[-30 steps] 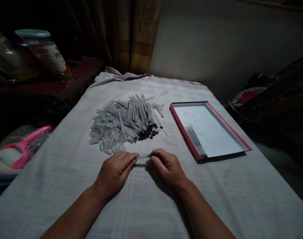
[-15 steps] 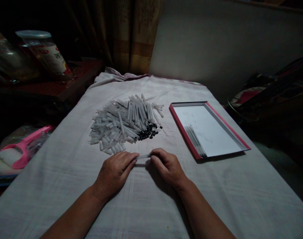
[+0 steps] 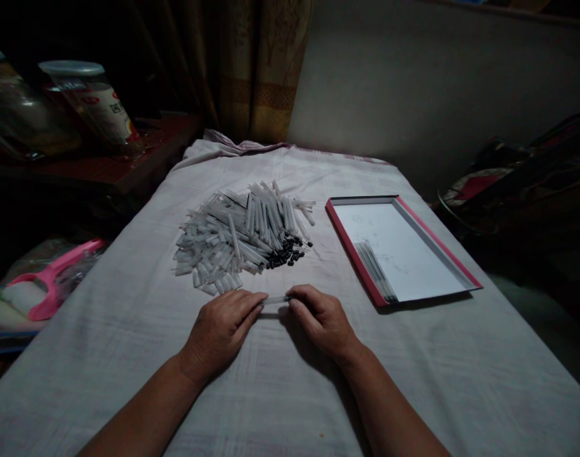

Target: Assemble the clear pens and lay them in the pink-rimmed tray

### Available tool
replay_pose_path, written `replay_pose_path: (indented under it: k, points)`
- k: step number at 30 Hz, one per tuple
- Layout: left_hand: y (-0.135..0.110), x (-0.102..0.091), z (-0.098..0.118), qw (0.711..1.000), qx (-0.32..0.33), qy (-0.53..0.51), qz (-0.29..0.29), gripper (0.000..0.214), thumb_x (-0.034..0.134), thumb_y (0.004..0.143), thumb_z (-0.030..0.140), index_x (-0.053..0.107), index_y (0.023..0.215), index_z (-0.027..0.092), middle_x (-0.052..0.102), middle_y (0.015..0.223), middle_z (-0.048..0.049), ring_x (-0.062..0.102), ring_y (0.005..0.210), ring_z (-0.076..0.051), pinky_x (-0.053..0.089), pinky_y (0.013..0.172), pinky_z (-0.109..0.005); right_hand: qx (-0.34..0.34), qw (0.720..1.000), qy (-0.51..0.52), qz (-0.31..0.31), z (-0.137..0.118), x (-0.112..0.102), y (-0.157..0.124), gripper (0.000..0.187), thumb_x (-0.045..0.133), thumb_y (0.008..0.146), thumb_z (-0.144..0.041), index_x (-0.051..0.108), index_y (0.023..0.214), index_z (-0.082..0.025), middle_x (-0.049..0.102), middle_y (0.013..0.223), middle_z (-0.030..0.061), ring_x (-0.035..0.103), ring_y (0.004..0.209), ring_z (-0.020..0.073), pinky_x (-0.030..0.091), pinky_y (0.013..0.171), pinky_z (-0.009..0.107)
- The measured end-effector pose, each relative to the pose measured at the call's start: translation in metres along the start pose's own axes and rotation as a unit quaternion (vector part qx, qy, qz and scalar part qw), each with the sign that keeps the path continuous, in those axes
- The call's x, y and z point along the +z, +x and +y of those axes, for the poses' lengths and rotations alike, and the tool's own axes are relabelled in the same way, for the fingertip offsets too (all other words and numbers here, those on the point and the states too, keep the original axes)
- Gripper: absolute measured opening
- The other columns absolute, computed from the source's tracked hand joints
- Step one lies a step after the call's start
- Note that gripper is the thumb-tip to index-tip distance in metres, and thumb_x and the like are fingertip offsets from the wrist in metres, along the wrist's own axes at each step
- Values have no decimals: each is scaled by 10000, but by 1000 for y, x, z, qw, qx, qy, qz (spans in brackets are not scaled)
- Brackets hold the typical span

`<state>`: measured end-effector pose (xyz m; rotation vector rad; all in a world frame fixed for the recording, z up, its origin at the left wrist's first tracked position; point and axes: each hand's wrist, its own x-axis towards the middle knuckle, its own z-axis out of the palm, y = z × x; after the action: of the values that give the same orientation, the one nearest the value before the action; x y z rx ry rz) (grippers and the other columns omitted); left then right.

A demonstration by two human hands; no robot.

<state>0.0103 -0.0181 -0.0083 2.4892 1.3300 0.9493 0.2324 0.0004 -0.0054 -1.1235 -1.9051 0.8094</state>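
My left hand (image 3: 220, 331) and my right hand (image 3: 321, 320) rest on the white cloth of the table (image 3: 280, 393), fingertips pinching the two ends of one clear plastic tube (image 3: 274, 300) held level between them. Just beyond lies a heap of similar clear tubes (image 3: 237, 238) with a small cluster of black caps (image 3: 284, 254) at its right edge. To the right sits a red-rimmed shallow tray (image 3: 404, 251) lined white, with a few finished tubes (image 3: 375, 270) laid along its near left side.
On the left a dark wooden shelf (image 3: 103, 168) carries a lidded jar (image 3: 96, 108) and another glass jar (image 3: 13, 114). A pink plastic tool (image 3: 51, 279) lies lower left. A curtain hangs behind; dark bags (image 3: 523, 178) stand on the right.
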Motion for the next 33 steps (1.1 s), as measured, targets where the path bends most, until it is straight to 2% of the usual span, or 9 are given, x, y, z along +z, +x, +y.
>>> replay_pose_path:
  k: [5,9,12,14,17,21,26,29,33]
  points:
    - [0,-1,0,1000,-5,-5,-2,233,506,978,234,668,1141,194,739,959,-65,693,863,-177,560,763,-296,13,1000,9,6,-2,0,1,155,540,903,-236,691,904,-200,734,803,36,681,720,158,525,677,247]
    - [2,1,3,1000,4,-13,2,229,508,976,236,669,1135,197,734,940,-61,689,845,-176,554,743,-295,21,999,38,-11,-4,6,0,265,602,864,-248,676,1110,-186,734,806,33,668,675,151,530,640,244]
    - [4,0,1,1000,14,-23,0,236,514,975,257,662,1151,203,729,951,-61,679,859,-180,541,755,-306,14,999,45,-13,-4,7,0,178,611,849,-251,715,982,-196,745,813,47,679,717,167,536,686,271]
    - [4,-5,-6,1000,9,-3,14,253,514,974,279,656,1171,206,724,986,-69,664,902,-199,526,796,-338,46,997,65,-3,-3,1,1,138,598,847,-263,714,878,-194,731,769,43,671,684,167,532,655,271]
    - [5,-13,-21,995,-35,80,55,263,490,974,273,671,1158,220,701,1043,-86,622,977,-240,489,865,-407,147,979,131,49,2,-14,4,160,631,799,-320,688,845,-178,653,632,1,586,509,130,473,485,230]
    - [3,-19,-36,980,-70,184,33,246,519,942,259,710,1096,251,653,1134,-117,572,1070,-312,444,904,-505,241,937,203,153,8,-29,9,264,707,686,-387,662,825,-167,607,589,-18,468,408,91,350,358,197]
    - [1,-13,-32,971,-75,228,1,292,548,918,260,683,1178,257,566,1329,-161,480,1242,-374,392,968,-581,264,921,231,171,7,-26,13,322,735,636,-423,659,810,-163,582,552,-26,460,415,92,320,358,191]
    - [2,-9,-29,968,-76,238,-7,302,544,910,242,670,1183,223,544,1365,-178,459,1279,-381,384,987,-582,266,921,233,166,6,-23,14,333,743,629,-431,659,803,-159,584,548,-22,457,418,92,314,363,195]
    - [5,-9,-26,969,-80,233,-10,241,547,902,242,672,1098,180,563,1359,-170,459,1293,-361,366,1026,-542,268,919,235,168,8,-22,13,364,761,623,-455,669,807,-155,592,553,-18,448,412,89,312,365,201]
